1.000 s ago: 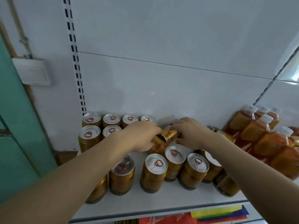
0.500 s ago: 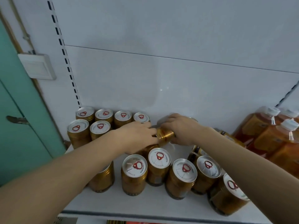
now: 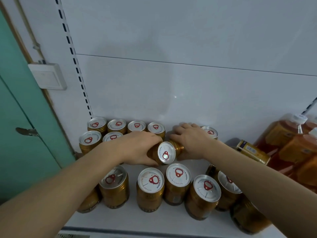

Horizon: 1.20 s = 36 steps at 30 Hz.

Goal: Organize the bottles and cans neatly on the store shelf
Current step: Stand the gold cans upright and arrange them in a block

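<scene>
the white shelf shows a bare strip along its front lip and a small open patch behind the front row. the left hand curls round a tilted gold can, its silver lid facing the camera, mid-shelf between the back and front rows. the right hand lies with fingers bent over another gold can just beside it. upright ribbed gold cans with red pull tabs crowd the front. orange bottles with white caps fill the right side against the smooth white back panel.
</scene>
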Each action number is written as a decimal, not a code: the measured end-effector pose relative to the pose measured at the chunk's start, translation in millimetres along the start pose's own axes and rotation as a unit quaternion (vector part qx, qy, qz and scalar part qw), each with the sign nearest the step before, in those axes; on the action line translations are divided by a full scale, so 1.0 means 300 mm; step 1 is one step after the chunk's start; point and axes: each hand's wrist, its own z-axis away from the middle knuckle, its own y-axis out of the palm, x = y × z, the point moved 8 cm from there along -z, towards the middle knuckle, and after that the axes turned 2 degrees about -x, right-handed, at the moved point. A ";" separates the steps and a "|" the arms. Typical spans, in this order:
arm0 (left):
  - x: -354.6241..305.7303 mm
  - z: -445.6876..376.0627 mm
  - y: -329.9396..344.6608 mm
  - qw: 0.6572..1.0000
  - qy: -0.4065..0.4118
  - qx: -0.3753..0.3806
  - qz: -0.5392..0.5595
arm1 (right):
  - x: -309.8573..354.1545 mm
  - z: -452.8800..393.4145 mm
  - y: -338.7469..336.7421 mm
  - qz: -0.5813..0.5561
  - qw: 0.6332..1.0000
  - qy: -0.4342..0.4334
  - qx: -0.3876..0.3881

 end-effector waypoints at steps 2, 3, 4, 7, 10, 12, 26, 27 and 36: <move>0.023 0.006 0.001 0.999 -0.026 -0.001 0.030 | -0.001 0.001 -0.014 -0.002 1.000 -0.005 -0.010; 0.032 0.011 0.001 0.998 -0.035 -0.001 0.047 | -0.005 0.007 -0.019 -0.007 1.000 -0.004 -0.013; 0.040 0.018 0.003 0.998 -0.042 0.002 0.056 | -0.013 0.017 -0.029 -0.016 1.000 0.000 -0.018; 0.066 0.044 0.008 0.998 -0.061 0.013 0.020 | -0.059 0.048 -0.062 -0.059 0.997 0.031 -0.046; 0.086 0.056 -0.009 0.995 -0.083 0.012 -0.050 | -0.090 0.068 -0.079 -0.108 0.991 0.058 -0.053; 0.080 0.053 -0.021 0.992 -0.081 0.006 -0.092 | -0.086 0.079 -0.065 -0.153 0.985 0.063 -0.052; -0.152 -0.069 -0.130 0.993 0.009 -0.063 -0.102 | -0.121 0.207 -0.158 -0.154 0.980 0.093 -0.081; -0.186 -0.093 -0.139 0.993 0.023 -0.069 -0.095 | -0.160 0.243 -0.171 -0.144 0.979 0.116 -0.087; -0.504 -0.326 -0.031 0.987 0.156 0.017 -0.044 | -0.350 0.643 -0.089 -0.082 0.966 0.243 0.040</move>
